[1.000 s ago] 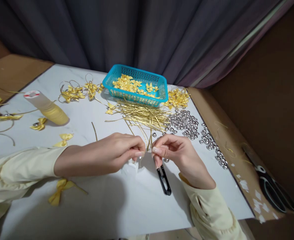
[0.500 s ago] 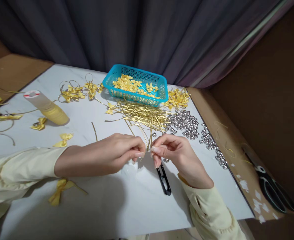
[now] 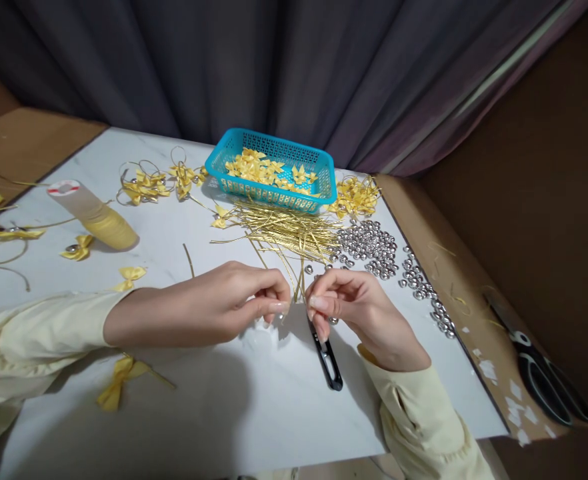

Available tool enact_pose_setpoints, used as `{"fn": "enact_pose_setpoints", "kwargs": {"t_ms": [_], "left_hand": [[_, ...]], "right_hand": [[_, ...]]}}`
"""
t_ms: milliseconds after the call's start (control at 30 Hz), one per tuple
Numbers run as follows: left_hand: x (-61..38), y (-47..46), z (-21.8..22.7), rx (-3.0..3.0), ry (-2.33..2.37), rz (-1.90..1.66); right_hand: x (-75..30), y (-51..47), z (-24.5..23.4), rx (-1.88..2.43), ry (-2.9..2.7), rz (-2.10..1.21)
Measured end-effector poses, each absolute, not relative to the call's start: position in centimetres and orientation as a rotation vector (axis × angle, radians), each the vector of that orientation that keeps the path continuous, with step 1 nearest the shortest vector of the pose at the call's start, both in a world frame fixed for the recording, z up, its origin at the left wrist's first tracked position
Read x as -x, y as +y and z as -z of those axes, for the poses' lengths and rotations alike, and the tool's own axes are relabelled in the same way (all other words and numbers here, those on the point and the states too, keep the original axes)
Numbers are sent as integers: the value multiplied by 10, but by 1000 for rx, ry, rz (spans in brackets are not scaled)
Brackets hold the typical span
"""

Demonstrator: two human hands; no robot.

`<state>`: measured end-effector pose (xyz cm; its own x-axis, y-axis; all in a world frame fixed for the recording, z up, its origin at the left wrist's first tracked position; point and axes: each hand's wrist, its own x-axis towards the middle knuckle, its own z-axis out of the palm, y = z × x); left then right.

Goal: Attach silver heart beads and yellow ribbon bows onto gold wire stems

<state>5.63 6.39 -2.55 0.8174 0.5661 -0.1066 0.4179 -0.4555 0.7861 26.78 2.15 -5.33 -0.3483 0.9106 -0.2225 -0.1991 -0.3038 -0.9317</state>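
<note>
My left hand (image 3: 244, 303) is closed in a pinch, thumb against forefinger. A tiny pale bit shows under its fingertips, too small to name. Just to the right, my right hand (image 3: 347, 313) also pinches, and what lies between its fingers cannot be made out. A white translucent lump (image 3: 264, 337), its kind unclear, sits below my left fingers. The black thread snips (image 3: 330, 367) lie on the white board under my right fingers. Beyond both hands is a pile of gold cords (image 3: 287, 230), some ends reaching toward my fingertips.
A blue basket (image 3: 269, 193) holds yellow ribbon bows. Silver beads (image 3: 369, 243) are heaped at right, near black-handled scissors (image 3: 544, 387). A yellow spool (image 3: 107, 223) stands at left; loose bows (image 3: 117, 383) lie around. A dark curtain (image 3: 224, 67) hangs behind.
My right hand has shifted slightly right, widening the gap between the two hands. My left hand has barely moved, and both stay pinched.
</note>
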Motion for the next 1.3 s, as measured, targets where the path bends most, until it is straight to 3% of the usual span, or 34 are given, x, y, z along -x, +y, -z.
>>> {"fn": "enact_pose_setpoints", "kwargs": {"t_ms": [167, 333, 567, 733, 1300], "left_hand": [[-56, 64, 26, -2062, 743, -154], [-56, 65, 31, -2133, 743, -192], [-57, 64, 38, -2289, 675, -232], [-55, 59, 46, -2526, 578, -356], [-58, 59, 46, -2506, 714, -454]], "right_hand": [[-267, 21, 52, 1117, -1187, -1613], [-277, 22, 48, 1384, -1323, -1142], [-274, 13, 38, 1315, -1369, -1454], [-266, 15, 44, 1268, -1307, -1448], [-233, -8, 75, 1150, -1849, -350]]}}
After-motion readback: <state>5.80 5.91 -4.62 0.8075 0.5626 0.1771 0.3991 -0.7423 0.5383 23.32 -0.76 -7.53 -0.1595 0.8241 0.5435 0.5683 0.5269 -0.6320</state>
